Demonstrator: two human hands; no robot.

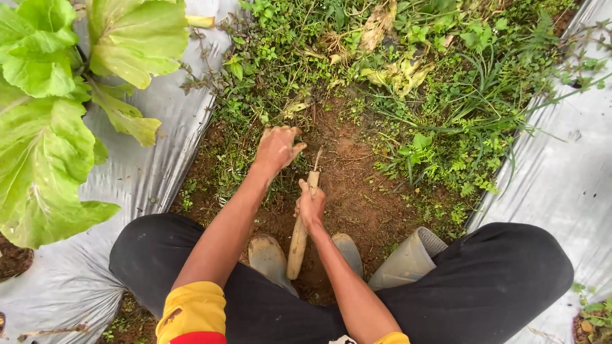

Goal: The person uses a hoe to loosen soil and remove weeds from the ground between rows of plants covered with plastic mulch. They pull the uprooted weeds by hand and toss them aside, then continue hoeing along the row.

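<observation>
While the person squats in the furrow, the right hand point(310, 207) is clenched round a wooden-handled hand tool point(299, 237), whose pale handle runs back toward the boots at 6 o'clock and whose thin metal end point(317, 159) pokes into the soil at 12 o'clock of the fist. The left hand point(276, 148) sits just beyond it, at about 11 o'clock of the tool's tip, fingers curled down onto the low weeds point(280, 108) at the soil's edge; whether it grips a stem or only presses on the growth, I cannot tell.

To do this well, I judge the tip should go in close under the roots beside the left fingers, not toward them, with the handle kept low so the soil lifts rather than scatters. The left hand would best take the plants at their base so the roots come whole.

Bare brown earth point(357, 191) fills the middle of the furrow, loose and crumbly by the look of it. Dense green weeds and grass point(459, 114) spread from 12 to 3 o'clock. Silver plastic mulch sheets point(159, 127) flank the strip at 9 and 3 o'clock. Broad leafy greens point(44, 127) grow through the sheet at 9 to 10 o'clock. Grey rubber boots point(268, 258) stand on the soil at 6 o'clock, between knees in black trousers point(503, 274).
</observation>
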